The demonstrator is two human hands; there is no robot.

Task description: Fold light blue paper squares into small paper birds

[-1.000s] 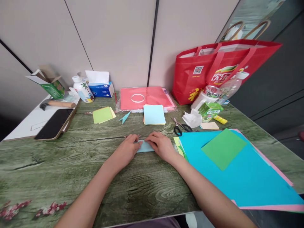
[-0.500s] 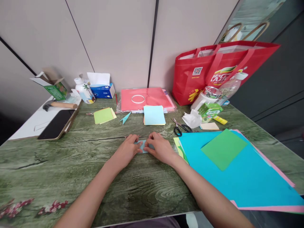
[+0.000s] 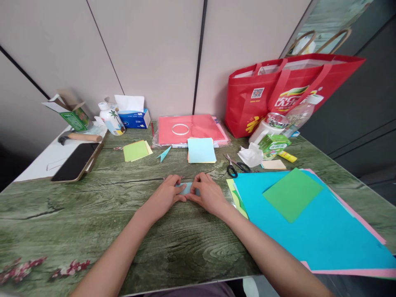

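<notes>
A small light-blue piece of paper, seemingly folded, lies on the wooden-patterned table between my hands. My left hand grips its left end, fingers bent over it and thumb at the near edge. On the right end my right hand does the same, its fingers curled and hiding that part of the sheet. The two thumbs almost meet at the near edge. Beyond my hands lie a folded blue paper piece with pointed ends and a stack of light-blue square sheets.
Black-handled scissors lie right of the stack. Large blue sheets with a green square cover the table's right. At the back stand a red bag and a tissue box. A phone and hammer lie left.
My thumbs have slid to the near edge of the light-blue paper and closer together, showing more of its surface. Both hands stay in nearly the same place.
</notes>
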